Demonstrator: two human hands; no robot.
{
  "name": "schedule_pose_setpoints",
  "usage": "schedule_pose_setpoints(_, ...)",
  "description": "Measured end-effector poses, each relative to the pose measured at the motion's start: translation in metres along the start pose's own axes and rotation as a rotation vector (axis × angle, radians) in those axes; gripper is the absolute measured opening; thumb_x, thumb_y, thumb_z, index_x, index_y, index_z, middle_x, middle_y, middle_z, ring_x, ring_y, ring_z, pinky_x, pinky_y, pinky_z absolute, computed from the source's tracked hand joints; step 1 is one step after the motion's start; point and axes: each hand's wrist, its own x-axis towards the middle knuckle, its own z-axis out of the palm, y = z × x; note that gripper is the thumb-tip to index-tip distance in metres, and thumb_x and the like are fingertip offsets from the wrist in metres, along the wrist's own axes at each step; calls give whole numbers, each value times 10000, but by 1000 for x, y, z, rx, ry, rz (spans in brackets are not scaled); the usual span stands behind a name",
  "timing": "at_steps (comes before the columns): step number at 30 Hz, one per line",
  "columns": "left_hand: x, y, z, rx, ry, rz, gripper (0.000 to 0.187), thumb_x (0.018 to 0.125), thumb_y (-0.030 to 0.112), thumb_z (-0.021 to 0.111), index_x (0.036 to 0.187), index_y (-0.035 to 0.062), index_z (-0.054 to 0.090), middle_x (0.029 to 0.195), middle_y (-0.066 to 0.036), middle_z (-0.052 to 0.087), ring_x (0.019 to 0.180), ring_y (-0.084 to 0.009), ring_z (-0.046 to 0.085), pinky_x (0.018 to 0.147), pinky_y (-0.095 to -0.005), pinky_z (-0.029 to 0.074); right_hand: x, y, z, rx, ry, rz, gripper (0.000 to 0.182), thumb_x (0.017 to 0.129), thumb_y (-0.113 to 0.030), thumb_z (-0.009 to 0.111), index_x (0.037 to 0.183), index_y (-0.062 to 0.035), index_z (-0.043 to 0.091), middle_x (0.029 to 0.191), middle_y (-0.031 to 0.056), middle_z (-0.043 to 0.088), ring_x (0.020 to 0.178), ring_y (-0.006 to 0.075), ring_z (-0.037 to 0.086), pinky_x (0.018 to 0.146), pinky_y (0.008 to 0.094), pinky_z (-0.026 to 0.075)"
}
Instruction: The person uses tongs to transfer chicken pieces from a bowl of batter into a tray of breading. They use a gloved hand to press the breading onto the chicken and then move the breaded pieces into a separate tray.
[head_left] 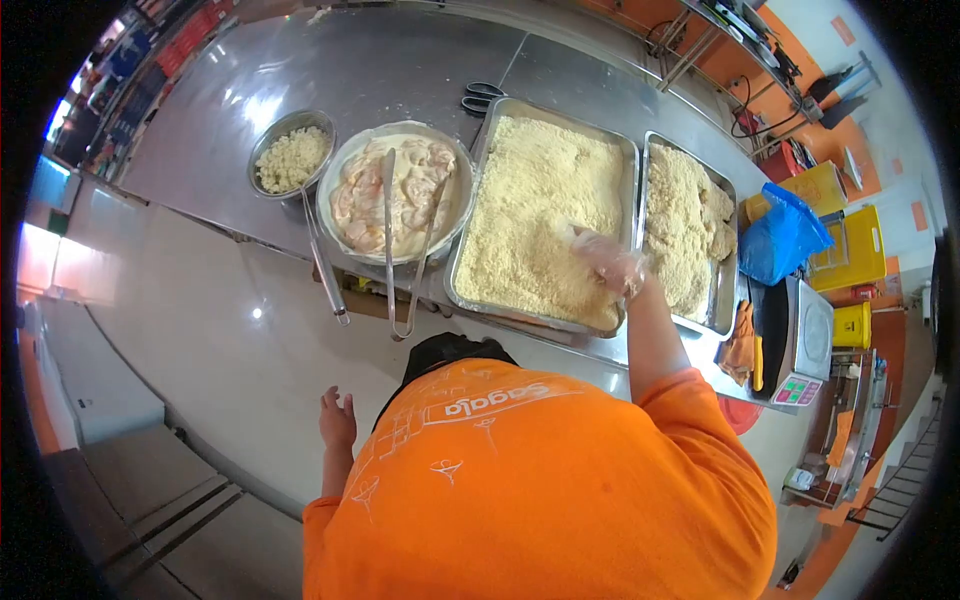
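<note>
In the large tray [634,190], pale crumbs [540,180] are lying spread out, and I am seeing the gloved right hand [610,262] resting on them toward the tray's right side; crumbs and plastic are blurring its fingers, so I cannot tell whether they are together or apart. Left of the tray, a bowl [461,190] is holding coated meat [355,195], with tongs [390,230] leaning across. Right of the tray, a second tray [717,295] is carrying more crumbs. Leftward and nearer than the large tray, the left hand [338,418] is hanging, fingers apart.
</note>
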Motion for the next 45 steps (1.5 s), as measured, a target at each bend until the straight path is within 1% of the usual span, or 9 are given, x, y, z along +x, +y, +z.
schedule_pose_setpoints(4, -2, -15, 2, 11, -13, -38, 361, 891, 317, 474, 1174, 99, 422, 1114, -130, 523, 925, -323, 559, 738, -420, 464, 44, 14, 19, -346, 102, 164, 614, 783, -303, 637, 1308, -99, 392, 1247, 102, 486, 1097, 211, 487, 932, 313, 362)
schedule_pose_setpoints(14, -2, -4, -8, -8, 2, -24, 351, 890, 305, 478, 1163, 91, 428, 1108, -135, 519, 946, -309, 556, 747, -418, 463, 12, -27, -51, 105, 180, -3, 525, 807, -214, 622, 1279, -95, 427, 1191, 120, 531, 1070, 251, 516, 886, 359, 432)
schedule_pose_setpoints(17, -3, 3, -10, -32, -34, -47, 352, 892, 310, 472, 1165, 92, 432, 1117, -132, 516, 954, -307, 553, 757, -418, 460, -4, -98, -50, -243, 47, 146, 495, 823, -170, 596, 1276, -76, 418, 1200, 121, 514, 1089, 256, 509, 937, 342, 417)
schedule_pose_setpoints(21, -5, -6, 2, 23, -46, -46, 361, 892, 319, 468, 1174, 95, 430, 1133, -123, 512, 971, -303, 547, 775, -422, 450, 22, -79, -2, -1669, 126, -454, 455, 838, -192, 572, 1251, -68, 427, 1129, 146, 541, 1076, 245, 522, 958, 335, 414)
schedule_pose_setpoints(24, -9, -8, 5, -4, -29, -48, 364, 891, 318, 469, 1178, 97, 428, 1141, -120, 510, 989, -305, 539, 786, -424, 444, 3, -85, 28, -761, 282, -129, 502, 829, -159, 569, 1285, -60, 383, 1063, 152, 560, 1013, 233, 550, 915, 327, 445)
schedule_pose_setpoints(28, -11, -7, -4, -8, -52, -105, 358, 888, 306, 476, 1175, 97, 429, 1141, -122, 508, 1001, -310, 532, 795, -425, 441, 0, -62, -5, -1086, 27, -45, 414, 822, -251, 553, 1179, -54, 483, 965, 100, 565, 837, 199, 547, 830, 319, 468)
schedule_pose_setpoints(31, -14, -15, 1, 16, -63, -114, 349, 884, 290, 483, 1168, 96, 431, 1123, -124, 514, 991, -312, 536, 792, -426, 443, 8, 8, -5, -1603, -174, -345, 347, 844, -328, 497, 1041, -51, 568, 894, 78, 557, 758, 182, 520, 789, 320, 470)
schedule_pose_setpoints(35, -20, -14, 3, 14, -48, -125, 344, 878, 279, 490, 1162, 94, 433, 1092, -128, 526, 965, -315, 547, 776, -427, 449, -20, 8, 36, -1316, 27, -701, 333, 838, -270, 456, 1086, -51, 500, 762, 95, 553, 741, 201, 545, 738, 346, 467)
schedule_pose_setpoints(45, -5, -11, 1, 68, 1, 39, 358, 867, 264, 519, 1168, 91, 432, 1084, -122, 534, 924, -298, 567, 756, -411, 457, -3, -37, 78, -1297, 85, -336, 493, 855, -421, 401, 1249, -126, 430, 1123, 88, 567, 1015, 283, 539, 958, 357, 357)
